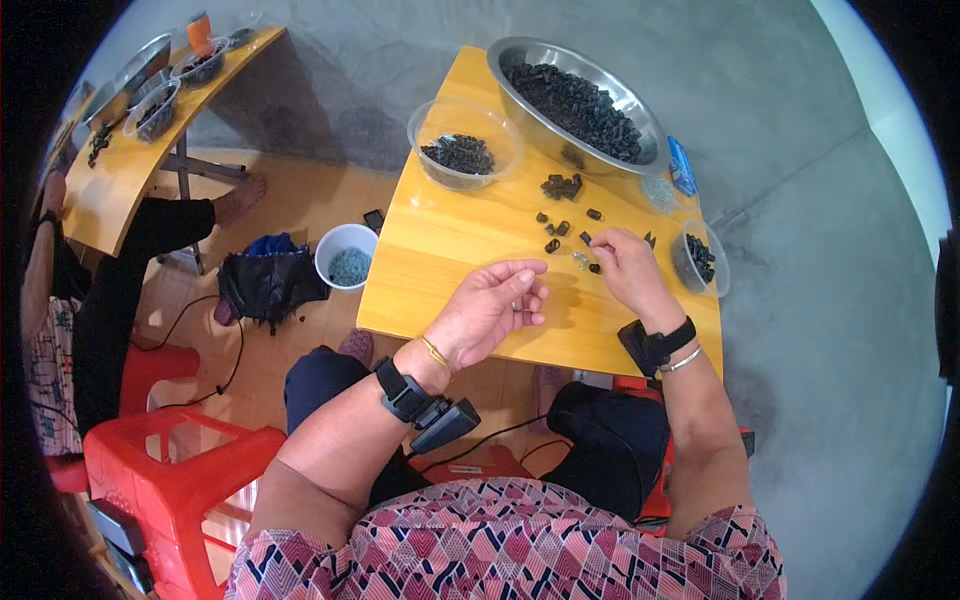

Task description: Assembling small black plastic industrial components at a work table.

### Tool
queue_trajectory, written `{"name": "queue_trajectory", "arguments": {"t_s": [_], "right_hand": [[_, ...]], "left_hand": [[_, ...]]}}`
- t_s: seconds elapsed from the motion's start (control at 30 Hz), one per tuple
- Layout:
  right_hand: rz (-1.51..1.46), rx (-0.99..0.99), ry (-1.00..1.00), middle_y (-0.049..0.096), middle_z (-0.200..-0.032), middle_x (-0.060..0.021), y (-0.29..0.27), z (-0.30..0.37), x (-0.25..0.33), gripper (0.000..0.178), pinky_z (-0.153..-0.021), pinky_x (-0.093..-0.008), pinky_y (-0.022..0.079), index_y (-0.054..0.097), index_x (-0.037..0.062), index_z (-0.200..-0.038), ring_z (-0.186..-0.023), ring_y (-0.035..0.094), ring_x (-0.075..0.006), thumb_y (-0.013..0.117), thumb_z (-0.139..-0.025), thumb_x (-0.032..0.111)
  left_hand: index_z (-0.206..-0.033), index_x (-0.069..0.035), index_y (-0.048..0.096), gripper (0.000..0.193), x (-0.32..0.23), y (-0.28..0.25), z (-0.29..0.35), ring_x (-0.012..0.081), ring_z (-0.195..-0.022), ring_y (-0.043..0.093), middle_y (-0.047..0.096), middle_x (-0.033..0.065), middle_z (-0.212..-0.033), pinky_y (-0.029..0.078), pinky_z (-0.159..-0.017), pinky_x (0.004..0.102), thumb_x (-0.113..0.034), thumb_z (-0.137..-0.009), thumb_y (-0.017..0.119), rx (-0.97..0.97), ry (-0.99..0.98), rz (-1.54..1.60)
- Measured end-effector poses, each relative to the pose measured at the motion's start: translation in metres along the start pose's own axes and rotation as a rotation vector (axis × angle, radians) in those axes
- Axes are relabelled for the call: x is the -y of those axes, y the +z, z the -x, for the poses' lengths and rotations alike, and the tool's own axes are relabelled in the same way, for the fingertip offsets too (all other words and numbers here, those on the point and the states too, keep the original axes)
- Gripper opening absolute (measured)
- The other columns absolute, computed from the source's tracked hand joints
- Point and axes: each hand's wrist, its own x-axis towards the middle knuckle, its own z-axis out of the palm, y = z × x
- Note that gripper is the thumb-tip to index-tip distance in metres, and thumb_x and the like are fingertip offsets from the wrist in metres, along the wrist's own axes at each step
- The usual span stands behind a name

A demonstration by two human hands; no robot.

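Over the near part of the yellow table, my left hand [497, 308] is closed, thumb against the curled fingers. Whatever it holds, if anything, is hidden. My right hand [628, 268] reaches down to the tabletop with its fingers pinched together. A small dark piece [586, 238] lies right at its fingertips; I cannot tell whether it is gripped. Tiny silvery bits [580, 260] are scattered between the hands. Several short black cylindrical pieces [552, 245] lie loose just beyond, and a small pile of black pieces [561, 187] sits farther back.
On the table [420, 270] stand a large steel bowl [510, 52] of black pieces, a clear plastic bowl [418, 125] and a smaller clear tub [722, 262]. A blue box [682, 165] stands at the right edge. A white bucket [325, 250] and red stool [140, 450] are left; another person sits beyond.
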Motion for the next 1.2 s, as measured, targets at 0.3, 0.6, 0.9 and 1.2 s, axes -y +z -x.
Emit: {"name": "queue_trajectory", "arguments": {"t_s": [0.3,0.6,0.9,1.2], "right_hand": [[0.091,0.143,-0.098,0.054,-0.075,-0.0155,0.008,-0.009,0.009,0.009,-0.065,-0.0365,0.042,0.052,0.0003,-0.077,-0.074,0.053,-0.0317,0.055,-0.07,0.006],[-0.077,-0.121,0.043,0.054,-0.067,-0.0118,-0.028,-0.003,0.045,0.009,-0.055,-0.0285,0.042,0.052,-0.0004,-0.082,-0.062,0.054,-0.0195,0.051,-0.078,0.007],[-0.44,0.043,0.367,0.058,-0.074,-0.0109,0.002,0.039,0.008,0.017,-0.063,-0.0273,0.044,0.054,-0.0009,-0.09,-0.07,0.056,-0.0168,0.055,-0.077,0.008],[-0.29,-0.08,0.084,0.052,-0.084,-0.0073,0.022,0.092,0.047,0.017,-0.074,-0.0283,0.041,0.054,0.0017,-0.09,-0.081,0.051,-0.0188,0.056,-0.073,0.005]], "left_hand": [[-0.106,-0.001,0.049,0.024,0.0,0.0,0.001,0.0137,-0.07,0.051,0.054,0.0069,-0.083,0.045,-0.067,0.0286,-0.014,-0.087,0.045,0.016,-0.001,0.005],[-0.118,0.001,0.037,0.04,0.019,0.017,0.008,0.0174,-0.076,0.052,0.048,0.0126,-0.101,0.046,-0.069,0.0297,-0.007,-0.081,0.052,-0.251,0.291,-0.65],[-0.114,0.01,0.036,0.062,0.011,0.026,0.02,0.0347,-0.11,0.033,0.038,0.0219,-0.117,0.021,-0.095,0.0451,-0.019,-0.066,0.064,-0.382,0.503,-2.066],[-0.114,0.009,0.038,0.06,0.017,0.021,0.016,0.0354,-0.112,0.031,0.036,0.0216,-0.12,0.02,-0.094,0.0487,-0.03,-0.073,0.055,-0.335,0.537,-2.27]]}}
